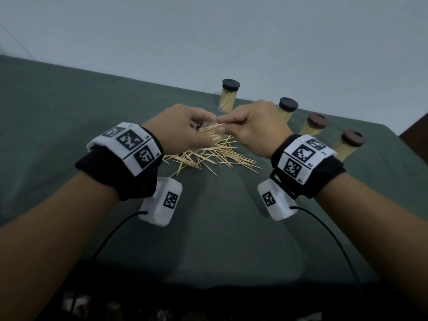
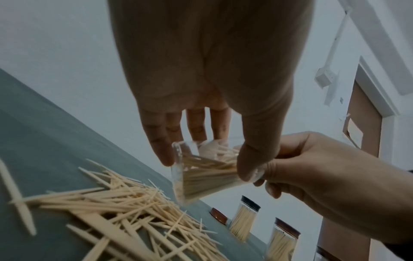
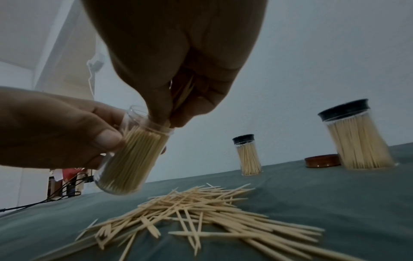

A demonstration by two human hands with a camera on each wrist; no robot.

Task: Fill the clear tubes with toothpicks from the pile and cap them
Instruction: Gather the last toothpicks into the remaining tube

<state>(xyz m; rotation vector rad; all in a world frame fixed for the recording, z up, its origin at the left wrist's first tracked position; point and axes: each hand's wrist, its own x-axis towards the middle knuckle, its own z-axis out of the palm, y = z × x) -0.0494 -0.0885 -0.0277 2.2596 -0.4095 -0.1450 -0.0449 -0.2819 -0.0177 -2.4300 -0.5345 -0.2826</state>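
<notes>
My left hand grips an uncapped clear tube packed with toothpicks, tilted above the loose toothpick pile. In the left wrist view the same tube sits between thumb and fingers. My right hand pinches a small bundle of toothpicks with its fingertips at the tube's open mouth. The pile lies spread on the green cloth just below both hands. A loose brown cap lies on the cloth near the capped tubes.
Several capped, filled tubes stand along the far right of the table: two with black caps and two with brown caps. The green cloth covers the table; a wall rises behind it.
</notes>
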